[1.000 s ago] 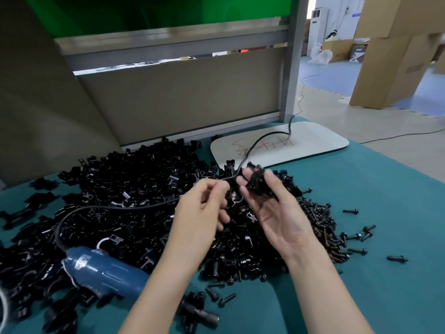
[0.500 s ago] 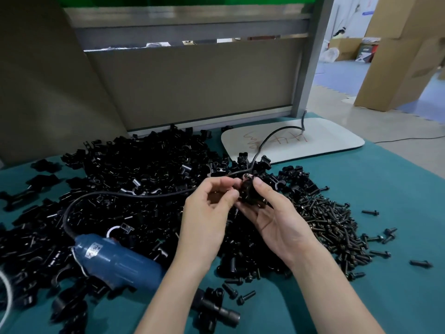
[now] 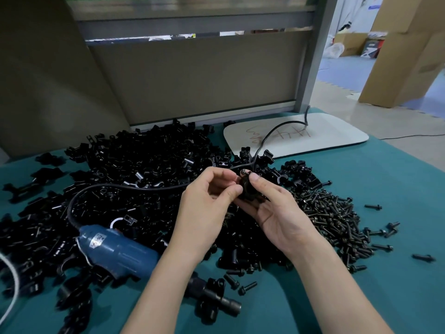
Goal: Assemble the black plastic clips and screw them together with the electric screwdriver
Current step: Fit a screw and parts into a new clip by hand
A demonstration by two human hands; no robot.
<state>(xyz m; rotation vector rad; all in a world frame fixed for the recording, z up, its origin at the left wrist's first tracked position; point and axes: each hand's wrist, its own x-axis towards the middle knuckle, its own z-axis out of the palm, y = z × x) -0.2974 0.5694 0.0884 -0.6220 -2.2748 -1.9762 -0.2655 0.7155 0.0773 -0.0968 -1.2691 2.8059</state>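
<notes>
Just above the middle of the view, both hands meet over one black clip (image 3: 248, 192), held in the air above the bench (image 3: 397, 189). The right hand (image 3: 277, 213) lies palm up and cradles the clip on its curled fingers, with the thumb pressed on its top. The left hand (image 3: 209, 201), coming in from 7 o'clock, has its fingers curled, and its thumb and forefinger pinch the clip's left edge. Whether a screw sits between those fingertips cannot be told. The heap of clips (image 3: 144, 169) spreads across the teal bench from 8 o'clock round to 12 o'clock of the hands and runs on beneath them. A mound of screws (image 3: 337, 220) lies at 3 to 4 o'clock, just beside the right wrist. A few strays are scattered farther out toward the bench's right edge, and some more lie at 6 o'clock between the forearms. The electric screwdriver (image 3: 118, 251) lies on its side at 8 o'clock, its blue body resting on clips. The left forearm crosses over it, and its black nose shows again at 6 o'clock. Its cord (image 3: 134, 186) loops over the heap, passes behind the hands and rises across a white board (image 3: 325, 138) at 1 o'clock. A grey partition (image 3: 192, 75) stands along the far side at 12 o'clock. Cardboard boxes (image 3: 404, 56) stand on the floor at 2 o'clock.
</notes>
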